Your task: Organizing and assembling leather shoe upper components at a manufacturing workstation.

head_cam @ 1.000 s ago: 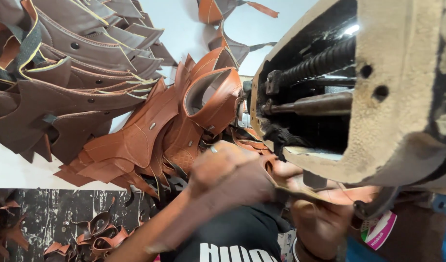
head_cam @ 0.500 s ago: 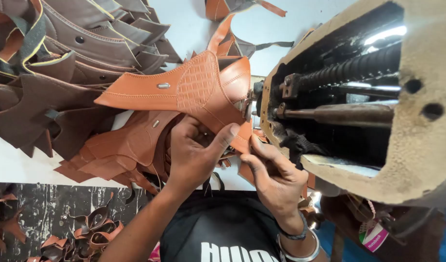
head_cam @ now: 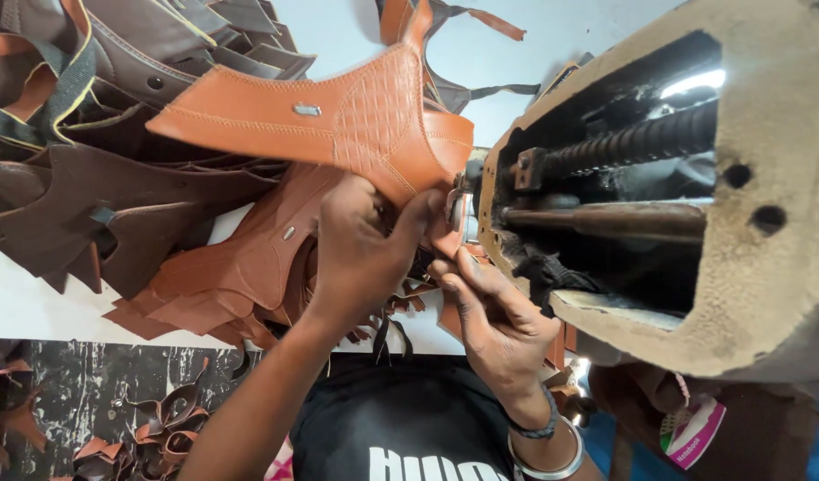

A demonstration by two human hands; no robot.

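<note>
Hands work a tan leather piece (head_cam: 338,125) at frame centre: the left hand (head_cam: 360,245) is closed on its quilted lower edge, thumb pressed near the sewing machine (head_cam: 694,196) at three o'clock. Right hand (head_cam: 494,316), at five o'clock, pinches the piece's edge beside the machine's needle area. Tan offcuts (head_cam: 231,276) and dark brown pieces (head_cam: 98,205) crowd the white worktop (head_cam: 27,303) from nine to eleven o'clock.

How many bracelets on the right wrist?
2. A dark band sits nearer the right hand; a silver bangle lies just behind it toward the forearm. The far side of the wrist is hidden, so more cannot be ruled out.
</note>
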